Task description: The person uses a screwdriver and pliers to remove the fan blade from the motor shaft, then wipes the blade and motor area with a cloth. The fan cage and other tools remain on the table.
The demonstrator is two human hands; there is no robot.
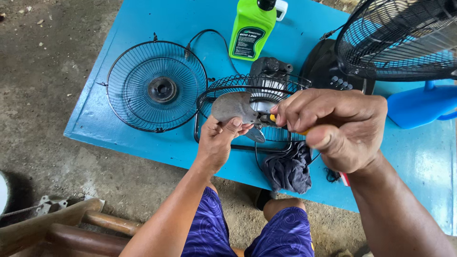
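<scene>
My left hand (pixel 220 138) grips a grey fan blade (pixel 233 106) by its hub, over the near edge of a blue table (pixel 143 19). My right hand (pixel 336 124) is closed around a yellow-handled tool (pixel 273 118), probably a screwdriver, whose tip meets the blade hub. Behind the blade stands a small black fan body with its rear wire guard (pixel 264 88) and motor. A detached round black wire grille (pixel 156 85) lies flat on the table to the left.
A green bottle with a black cap (pixel 252 29) stands at the back. A large black fan (pixel 400 38) is at the top right, a blue plastic container (pixel 421 105) beside it. A dark rag (pixel 288 170) hangs off the table edge. Wooden pieces (pixel 57 223) lie on the dirt floor.
</scene>
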